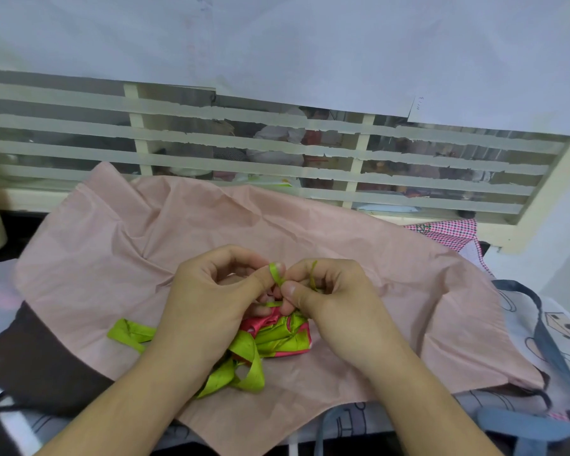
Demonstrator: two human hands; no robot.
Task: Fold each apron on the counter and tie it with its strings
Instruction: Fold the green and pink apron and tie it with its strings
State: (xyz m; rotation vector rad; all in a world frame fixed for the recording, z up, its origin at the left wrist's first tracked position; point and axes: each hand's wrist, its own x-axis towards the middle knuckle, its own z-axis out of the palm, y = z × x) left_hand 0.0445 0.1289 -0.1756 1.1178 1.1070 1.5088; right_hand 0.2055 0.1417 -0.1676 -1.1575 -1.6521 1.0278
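Head view: left hand and right hand meet above a folded pink-and-green apron, each with fingers curled, pinching a thin green string. That bundle lies mid-scene on a spread pink apron. Loose green ties trail near and left.

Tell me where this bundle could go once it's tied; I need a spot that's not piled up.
Free patches are on the pink apron: behind the hands toward the window frame, and right of the right hand. It is crowded near the left hand, where the green strings trail from the green-and-pink bundle.
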